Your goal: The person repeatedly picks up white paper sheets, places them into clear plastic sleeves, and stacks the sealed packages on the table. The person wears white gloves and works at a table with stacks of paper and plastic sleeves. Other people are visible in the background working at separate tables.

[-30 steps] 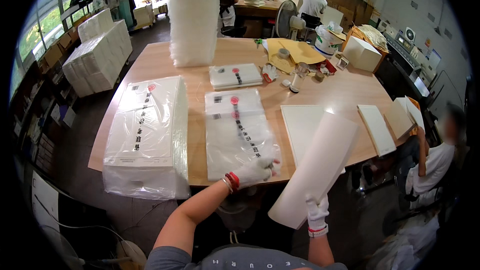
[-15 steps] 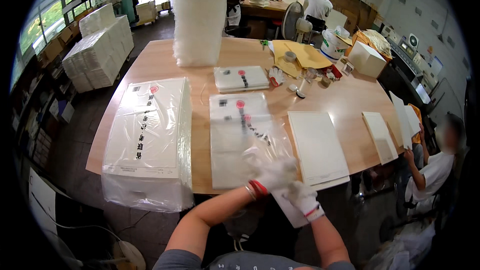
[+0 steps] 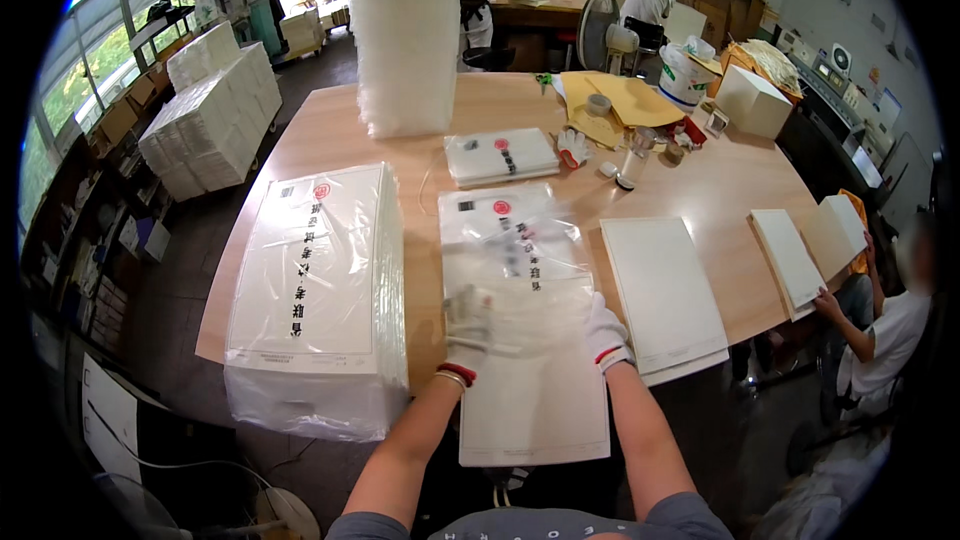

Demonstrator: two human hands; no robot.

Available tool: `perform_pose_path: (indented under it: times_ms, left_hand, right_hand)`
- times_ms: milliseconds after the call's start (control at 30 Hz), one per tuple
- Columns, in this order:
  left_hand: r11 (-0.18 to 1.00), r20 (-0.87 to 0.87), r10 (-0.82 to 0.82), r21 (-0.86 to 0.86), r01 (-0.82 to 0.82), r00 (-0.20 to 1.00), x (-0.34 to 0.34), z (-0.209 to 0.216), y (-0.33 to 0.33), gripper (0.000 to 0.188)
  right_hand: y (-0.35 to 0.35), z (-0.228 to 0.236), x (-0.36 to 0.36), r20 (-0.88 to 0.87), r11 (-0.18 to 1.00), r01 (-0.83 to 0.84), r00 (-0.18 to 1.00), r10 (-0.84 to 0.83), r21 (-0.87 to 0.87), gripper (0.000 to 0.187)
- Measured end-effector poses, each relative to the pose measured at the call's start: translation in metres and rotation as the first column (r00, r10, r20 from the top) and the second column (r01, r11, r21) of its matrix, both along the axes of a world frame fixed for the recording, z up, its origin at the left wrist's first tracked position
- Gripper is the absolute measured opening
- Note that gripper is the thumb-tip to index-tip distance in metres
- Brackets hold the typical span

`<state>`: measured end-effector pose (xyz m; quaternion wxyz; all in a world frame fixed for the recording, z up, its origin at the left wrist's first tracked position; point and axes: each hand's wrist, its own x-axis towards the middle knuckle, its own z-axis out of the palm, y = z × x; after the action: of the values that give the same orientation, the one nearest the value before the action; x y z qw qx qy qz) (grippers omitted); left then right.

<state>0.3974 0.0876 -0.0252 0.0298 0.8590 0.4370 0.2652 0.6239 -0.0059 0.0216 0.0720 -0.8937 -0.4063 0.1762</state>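
A stack of white paper sheets lies in front of me, its near end jutting past the table edge. Its far end is inside or under a transparent plastic bag with dark print and a red mark; the exact overlap is hard to make out. My left hand, in a white glove with a red cuff, is at the stack's left edge, its fingers smeared by motion. Along the right edge, my gloved right hand grips the stack, its fingers partly hidden.
Left stands a tall plastic-wrapped paper pile. Right lies another white stack. Farther back are folded bags, a spare glove, a jar and a tall white roll. A co-worker handles boards at right.
My hands have moved apart, from close together at the bag's near right corner to either side of the paper stack. The stack now lies straight in front of me, lined up with the bag.
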Motion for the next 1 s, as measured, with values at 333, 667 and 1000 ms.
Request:
perform_pose_path:
  times_ms: [333,667,1000]
  left_hand:
    - [0.885,0.382,0.037,-0.442,0.147,0.924,-0.087,0.042,-0.114,0.053]
    - [0.707,0.245,0.123,-0.701,0.088,0.962,-0.151,0.058,-0.23,0.026]
    - [0.589,0.461,0.047,-0.73,0.348,0.886,-0.179,0.099,-0.276,0.024]
  right_hand:
    - [-0.118,0.012,-0.041,-0.145,0.964,-0.193,0.965,0.22,0.181,0.076]
    - [-0.257,0.003,-0.095,-0.276,0.892,-0.287,0.878,0.391,0.35,0.075]
    - [-0.301,0.053,-0.121,0.224,0.693,-0.705,0.707,0.671,0.151,0.031]
